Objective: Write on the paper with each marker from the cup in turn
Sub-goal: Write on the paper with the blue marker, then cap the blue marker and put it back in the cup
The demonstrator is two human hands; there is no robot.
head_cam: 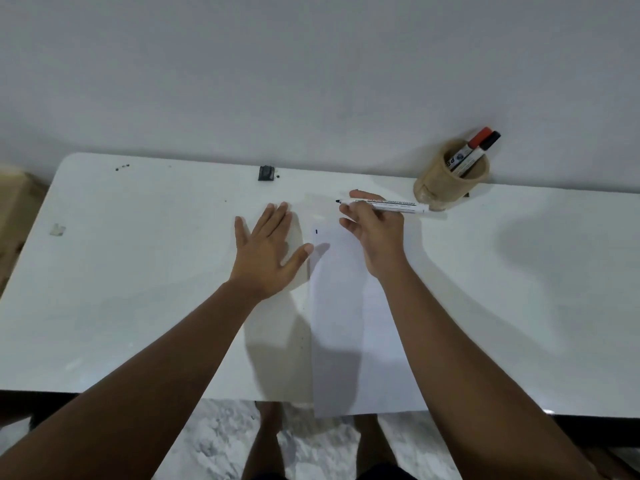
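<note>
A long white sheet of paper (346, 323) lies flat on the big white table (138, 271), and its near end hangs a little over the table's front edge. The left hand (266, 251) lies flat and open on the table, just left of the paper, with its fingers stretched out and spread and its thumb reaching toward the paper's left edge. The right hand (375, 233) is above the top part of the paper and pinches a white marker with a black tip (384, 205) between its thumb and first fingers. The marker has no cap on and lies almost sideways, with its tip pointing left and up off the paper. There is a tiny black mark (316, 231) on the paper near its top left corner. A round tan cup (446, 181) stands near the back edge of the table, off to the right of the hands. Two more markers lean in it, one with a red cap (479, 137) and one with a black cap (491, 140). A small black clip-like thing (266, 173) sits at the back edge of the table near the grey wall (311, 64).
</note>
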